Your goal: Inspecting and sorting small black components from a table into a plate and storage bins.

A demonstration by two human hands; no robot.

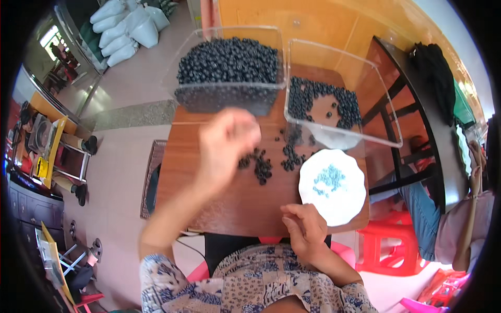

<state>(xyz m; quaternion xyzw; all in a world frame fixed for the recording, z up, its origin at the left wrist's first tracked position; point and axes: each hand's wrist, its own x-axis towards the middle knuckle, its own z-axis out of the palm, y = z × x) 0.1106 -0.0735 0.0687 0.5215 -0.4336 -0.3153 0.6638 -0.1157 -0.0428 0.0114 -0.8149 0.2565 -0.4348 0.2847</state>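
My left hand (227, 141) is raised over the table, in front of a full clear bin (172, 78). Its fingers are curled but smeared by motion, so anything in them is hidden. Beside the lower left of a white scalloped plate (342, 211), my right hand (307, 232) has its fingers bent and pressed together; whatever they hold is too small to make out. Tiny blue-green bits (330, 178) lie on the plate. Loose dark round beads (262, 169) are scattered on the table between both hands and the bins.
A second clear bin (383, 94) at the back right holds fewer dark beads. Both bins stand on the brown wooden table (229, 208). Right of it are a red plastic stool (391, 242), a dark table and another seated person. White sacks (128, 28) are piled far left.
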